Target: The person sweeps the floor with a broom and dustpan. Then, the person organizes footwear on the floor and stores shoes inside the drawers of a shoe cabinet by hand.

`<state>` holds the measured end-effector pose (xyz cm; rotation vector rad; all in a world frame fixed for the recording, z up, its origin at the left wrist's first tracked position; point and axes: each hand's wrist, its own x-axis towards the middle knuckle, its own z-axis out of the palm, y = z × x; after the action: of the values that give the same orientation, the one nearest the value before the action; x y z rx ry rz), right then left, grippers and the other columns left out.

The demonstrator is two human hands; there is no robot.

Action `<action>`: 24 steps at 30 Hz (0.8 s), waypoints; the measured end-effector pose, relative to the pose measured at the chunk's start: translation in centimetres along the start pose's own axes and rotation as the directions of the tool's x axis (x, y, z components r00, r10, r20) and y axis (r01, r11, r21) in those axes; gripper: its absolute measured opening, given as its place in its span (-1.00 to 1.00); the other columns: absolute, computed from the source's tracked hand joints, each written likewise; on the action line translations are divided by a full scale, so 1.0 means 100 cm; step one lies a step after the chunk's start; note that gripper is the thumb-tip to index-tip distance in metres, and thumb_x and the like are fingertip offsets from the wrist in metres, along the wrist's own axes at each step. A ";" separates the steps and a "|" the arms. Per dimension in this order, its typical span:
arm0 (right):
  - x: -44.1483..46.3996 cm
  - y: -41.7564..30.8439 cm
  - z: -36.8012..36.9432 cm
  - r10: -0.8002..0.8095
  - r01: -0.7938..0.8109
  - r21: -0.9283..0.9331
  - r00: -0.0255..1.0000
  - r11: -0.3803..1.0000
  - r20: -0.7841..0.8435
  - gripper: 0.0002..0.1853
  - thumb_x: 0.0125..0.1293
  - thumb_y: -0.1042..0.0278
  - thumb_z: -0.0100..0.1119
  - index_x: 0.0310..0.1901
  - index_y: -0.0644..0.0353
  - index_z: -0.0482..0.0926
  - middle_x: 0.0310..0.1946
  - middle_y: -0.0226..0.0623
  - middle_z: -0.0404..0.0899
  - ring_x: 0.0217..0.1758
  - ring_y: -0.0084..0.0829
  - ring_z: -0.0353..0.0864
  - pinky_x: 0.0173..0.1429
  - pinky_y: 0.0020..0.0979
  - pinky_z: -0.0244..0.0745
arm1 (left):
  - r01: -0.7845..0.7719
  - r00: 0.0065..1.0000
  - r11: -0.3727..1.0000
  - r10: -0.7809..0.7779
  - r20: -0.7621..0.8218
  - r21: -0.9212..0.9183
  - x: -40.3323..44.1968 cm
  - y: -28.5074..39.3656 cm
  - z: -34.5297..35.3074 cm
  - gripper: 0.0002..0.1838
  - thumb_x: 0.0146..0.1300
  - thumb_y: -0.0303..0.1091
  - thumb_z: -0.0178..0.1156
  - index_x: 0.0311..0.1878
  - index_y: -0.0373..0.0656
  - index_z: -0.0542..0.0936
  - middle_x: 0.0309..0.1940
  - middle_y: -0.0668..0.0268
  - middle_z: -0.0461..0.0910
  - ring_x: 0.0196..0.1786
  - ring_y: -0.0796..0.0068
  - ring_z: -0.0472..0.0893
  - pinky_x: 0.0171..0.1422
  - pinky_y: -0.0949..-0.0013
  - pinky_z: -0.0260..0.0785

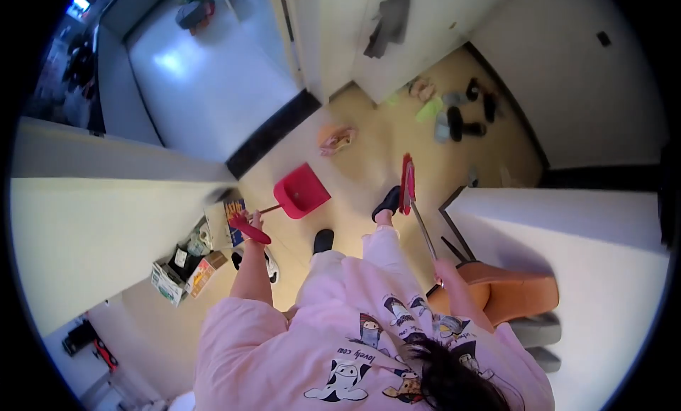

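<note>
Your left hand [251, 219] curls round the red plastic dustpan [301, 186] by its handle, at eleven o'clock; your right hand [445, 270] curls round the red, silver-handled broom [407, 187], at one. Swung inward, it could hit your dark slipper [387, 203].

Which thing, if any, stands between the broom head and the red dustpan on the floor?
The dark right slipper stands close beside the broom head, partly between it and the red dustpan. Just ahead of the slipper's toe, nothing visible seems to block the way across the floor.
</note>
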<state>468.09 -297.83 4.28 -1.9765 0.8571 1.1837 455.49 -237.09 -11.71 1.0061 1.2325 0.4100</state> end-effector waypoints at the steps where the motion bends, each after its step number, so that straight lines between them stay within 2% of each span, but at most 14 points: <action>1: 0.024 -0.017 -0.012 0.031 -0.036 0.054 0.996 0.998 0.079 -0.74 0.42 0.17 -0.05 -0.38 0.14 0.39 -0.75 -0.39 0.29 -0.81 -0.51 0.24 -0.75 -0.43 0.10 | -0.012 0.999 1.000 0.013 -0.047 0.027 0.002 -0.002 -0.001 -0.42 0.14 -0.36 0.39 0.19 0.07 0.35 0.00 0.41 0.48 -0.02 0.43 0.54 -0.03 0.18 0.47; 3: 0.036 -0.073 -0.035 0.124 -0.158 0.191 0.976 0.969 0.179 -0.74 0.41 0.21 0.00 -0.45 0.04 0.32 -0.72 -0.46 0.26 -0.78 -0.61 0.22 -0.73 -0.54 0.09 | -0.031 0.994 0.999 0.035 -0.102 0.038 0.011 -0.019 -0.014 -0.29 0.12 -0.47 0.37 0.29 0.10 0.24 0.16 0.41 0.41 0.04 0.42 0.49 0.01 0.13 0.46; 4: 0.054 -0.099 -0.048 0.130 -0.163 0.164 0.972 0.973 0.193 -0.74 0.41 0.21 0.00 -0.45 0.04 0.32 -0.72 -0.46 0.26 -0.78 -0.61 0.22 -0.73 -0.54 0.09 | -0.027 0.991 0.999 0.031 -0.132 0.037 0.015 -0.032 -0.020 -0.29 0.12 -0.47 0.37 0.29 0.10 0.24 0.16 0.41 0.41 0.04 0.42 0.49 0.01 0.13 0.46; 5: 0.069 -0.118 -0.058 0.164 -0.199 0.163 0.965 0.966 0.207 -0.74 0.40 0.22 0.02 -0.46 0.05 0.33 -0.71 -0.46 0.28 -0.77 -0.62 0.22 -0.72 -0.54 0.11 | -0.110 0.978 0.990 0.123 -0.166 0.082 0.003 -0.032 -0.017 -0.23 0.11 -0.50 0.36 0.34 0.10 0.20 0.24 0.38 0.36 0.09 0.39 0.48 0.02 0.10 0.46; 7: 0.094 -0.153 -0.069 0.216 -0.256 0.159 0.949 0.954 0.232 -0.73 0.40 0.23 0.03 -0.47 0.06 0.33 -0.70 -0.46 0.29 -0.77 -0.62 0.22 -0.71 -0.54 0.13 | -0.056 0.964 0.984 0.097 -0.249 0.169 -0.033 -0.021 0.005 -0.18 0.11 -0.53 0.32 0.40 -0.03 0.14 0.35 0.17 0.26 0.18 0.28 0.46 -0.01 0.08 0.48; 8: 0.099 -0.172 -0.076 0.183 -0.201 0.071 0.963 0.977 0.199 -0.73 0.39 0.23 0.04 -0.48 0.07 0.34 -0.70 -0.47 0.29 -0.76 -0.63 0.22 -0.71 -0.54 0.15 | -0.023 0.953 0.978 0.084 -0.290 0.208 -0.055 -0.013 0.016 -0.16 0.11 -0.54 0.30 0.44 -0.09 0.10 0.41 0.06 0.20 0.22 0.23 0.45 -0.03 0.07 0.49; 10: 0.113 -0.197 -0.089 0.148 -0.141 -0.050 0.974 0.989 0.170 -0.73 0.39 0.24 0.05 -0.49 0.07 0.34 -0.69 -0.48 0.30 -0.75 -0.63 0.21 -0.70 -0.54 0.16 | 0.036 0.881 0.905 0.172 -0.442 0.423 -0.043 -0.091 -0.010 -0.30 0.14 -0.48 0.29 0.34 -0.18 0.22 0.14 0.04 0.46 0.01 0.33 0.55 -0.19 0.22 0.52; 12: 0.132 -0.220 -0.094 0.132 -0.115 -0.097 0.972 0.989 0.195 -0.73 0.39 0.22 0.04 -0.47 0.10 0.37 -0.68 -0.48 0.31 -0.74 -0.64 0.21 -0.70 -0.55 0.18 | 0.360 0.872 0.921 -0.274 -0.406 0.151 -0.063 -0.130 -0.006 -0.52 0.17 -0.42 0.27 0.16 -0.20 0.39 -0.32 0.25 0.55 -0.31 0.46 0.56 -0.37 0.34 0.47; 14: 0.152 -0.233 -0.098 0.191 -0.156 -0.158 0.953 0.975 0.237 -0.77 0.40 0.24 0.03 -0.42 0.10 0.39 -0.65 -0.48 0.33 -0.73 -0.66 0.22 -0.69 -0.57 0.17 | 0.583 0.772 0.776 -0.435 -0.465 0.242 -0.113 -0.111 0.069 -0.72 0.25 -0.27 0.19 0.01 -0.09 0.51 -0.17 0.29 0.56 -0.34 0.37 0.57 -0.33 0.25 0.50; 16: 0.168 -0.240 -0.095 0.201 -0.174 -0.124 0.945 0.977 0.259 -0.84 0.41 0.27 0.01 -0.33 0.09 0.40 -0.62 -0.49 0.34 -0.72 -0.67 0.22 -0.70 -0.59 0.15 | 0.611 0.783 0.740 -0.510 -0.357 0.281 -0.131 -0.114 0.115 -0.72 0.19 -0.25 0.26 -0.08 -0.17 0.57 -0.59 0.41 0.43 -0.51 0.52 0.49 -0.47 0.31 0.40; 18: 0.177 -0.248 -0.091 0.223 -0.201 -0.105 0.934 0.974 0.278 -0.87 0.42 0.27 0.01 -0.29 0.08 0.41 -0.61 -0.49 0.34 -0.72 -0.68 0.21 -0.70 -0.60 0.14 | 0.554 0.816 0.621 -0.538 -0.211 0.555 -0.123 -0.114 0.156 -0.68 0.19 -0.18 0.26 -0.08 -0.19 0.60 -0.41 0.28 0.58 -0.34 0.44 0.58 -0.27 0.26 0.48; 20: 0.185 -0.263 -0.085 0.245 -0.231 -0.081 0.923 0.969 0.296 -0.89 0.42 0.27 0.02 -0.25 0.08 0.41 -0.60 -0.49 0.34 -0.71 -0.68 0.21 -0.70 -0.61 0.13 | 0.368 0.891 0.572 -0.442 -0.102 0.733 -0.094 -0.127 0.193 -0.65 0.20 -0.15 0.24 -0.06 -0.20 0.63 -0.18 0.15 0.66 -0.13 0.29 0.63 0.01 0.23 0.49; 22: 0.188 -0.278 -0.076 0.287 -0.306 0.005 0.900 0.952 0.326 -0.87 0.42 0.25 0.03 -0.20 0.11 0.42 -0.59 -0.49 0.34 -0.70 -0.69 0.20 -0.69 -0.63 0.11 | 0.144 0.939 0.588 -0.336 0.079 0.796 -0.063 -0.124 0.229 -0.62 0.21 -0.11 0.20 -0.02 -0.17 0.63 -0.05 0.07 0.66 0.01 0.11 0.63 0.20 0.20 0.42; 24: 0.190 -0.289 -0.067 0.276 -0.284 -0.024 0.903 0.958 0.328 -0.84 0.43 0.27 0.03 -0.12 0.16 0.45 -0.58 -0.50 0.33 -0.69 -0.70 0.19 -0.68 -0.65 0.10 | -0.077 0.924 0.460 -0.301 0.236 0.885 -0.026 -0.116 0.264 -0.58 0.23 -0.07 0.17 0.05 -0.11 0.61 0.10 0.08 0.59 0.21 0.11 0.52 0.35 0.18 0.31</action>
<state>501.42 -290.71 -4.47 -1.6053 0.9939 1.6060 475.86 -255.96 -19.79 1.7848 1.1319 -0.6390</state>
